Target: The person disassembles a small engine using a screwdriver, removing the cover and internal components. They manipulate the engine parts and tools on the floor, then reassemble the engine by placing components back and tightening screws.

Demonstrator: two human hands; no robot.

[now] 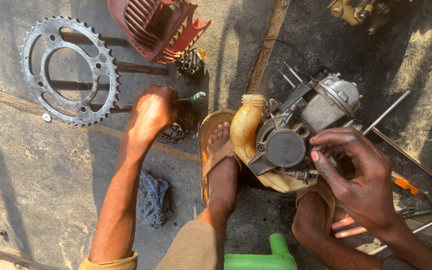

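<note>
The left hand (151, 112) is curled into a fist around a tool with a green handle tip (197, 96), which pokes out to the right of the knuckles; the fingers are wrapped tight, so little of the shaft shows. Just below that hand lies a small dark metal part (176, 132), partly hidden by it. The right hand (358, 175) rests on the carburetor (296, 135), a grey-and-black assembly with a round black cap, sitting on a yellowed plastic piece (248, 125); the fingers are bent and spread over the carburetor's right side, thumb and fingertips touching it, though whether they actually pinch anything cannot be told (the palm hides the contact). The carburetor lies on the ground between the person's two feet, touching the sandal (211, 145) on the one foot. To the far left a large toothed sprocket (68, 70) lies flat over dark rods, well apart from both hands. Above the left hand sits a red finned cover (158, 27), and a blue rag (154, 199) lies beside the left forearm. Thin metal rods (391, 112) stretch away right of the carburetor, and a green plastic container (271, 257) shows at the bottom edge.
</note>
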